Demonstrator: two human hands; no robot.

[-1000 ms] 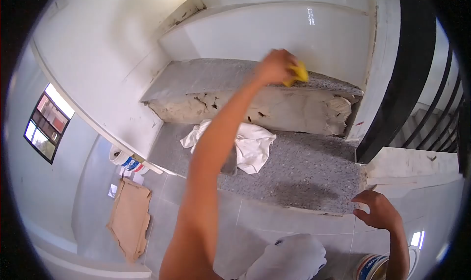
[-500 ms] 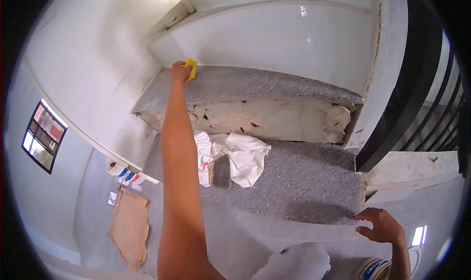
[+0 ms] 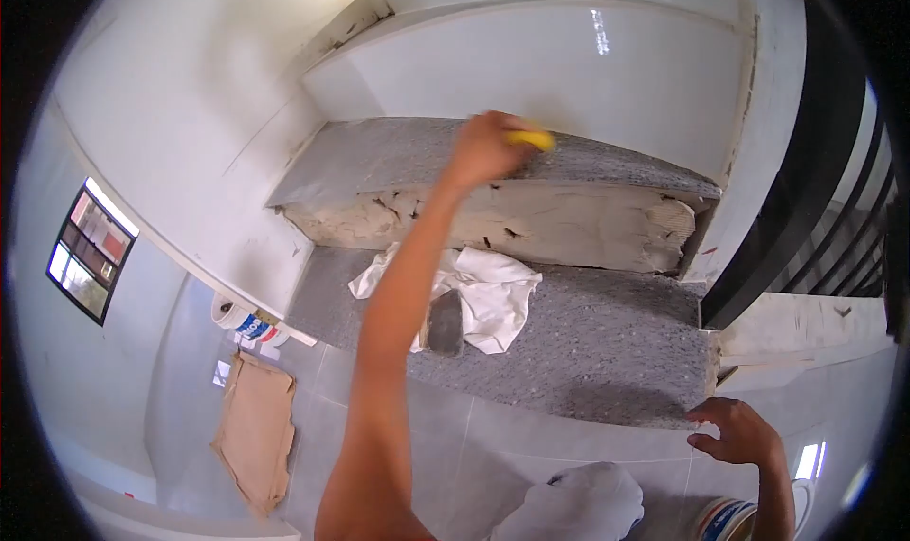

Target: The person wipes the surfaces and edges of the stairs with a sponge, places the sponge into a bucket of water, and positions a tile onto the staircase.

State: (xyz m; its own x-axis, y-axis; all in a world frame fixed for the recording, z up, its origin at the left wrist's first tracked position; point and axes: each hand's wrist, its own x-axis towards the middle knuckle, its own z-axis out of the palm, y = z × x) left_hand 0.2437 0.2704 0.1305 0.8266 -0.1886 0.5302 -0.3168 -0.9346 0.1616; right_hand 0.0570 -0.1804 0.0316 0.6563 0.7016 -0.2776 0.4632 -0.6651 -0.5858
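Observation:
A yellow sponge (image 3: 531, 140) is in my left hand (image 3: 488, 147), whose fingers close around it over the upper grey speckled step (image 3: 379, 147). Both sponge and hand are slightly blurred. At the right edge of the lower speckled step (image 3: 607, 351), my right hand (image 3: 737, 432) has its thumb and fingers apart and holds nothing; its fingertips are close to the step's corner, and contact is hard to tell. On the lower step lies a crumpled white cloth (image 3: 498, 299). A dark rectangular block (image 3: 444, 323) rests on that cloth, partly behind my left forearm.
A black railing (image 3: 768, 190) rises on the right. One paint bucket (image 3: 725, 519) stands near my right forearm, another bucket (image 3: 248, 323) at the left beyond the wall's edge. Flat cardboard (image 3: 256, 432) lies on the tiled floor. White riser panels (image 3: 531, 67) back the upper step.
My left hand has swept the sponge rightward along the upper step, from its left back corner to about the middle. My right hand has stayed nearly still. The view has shifted slightly.

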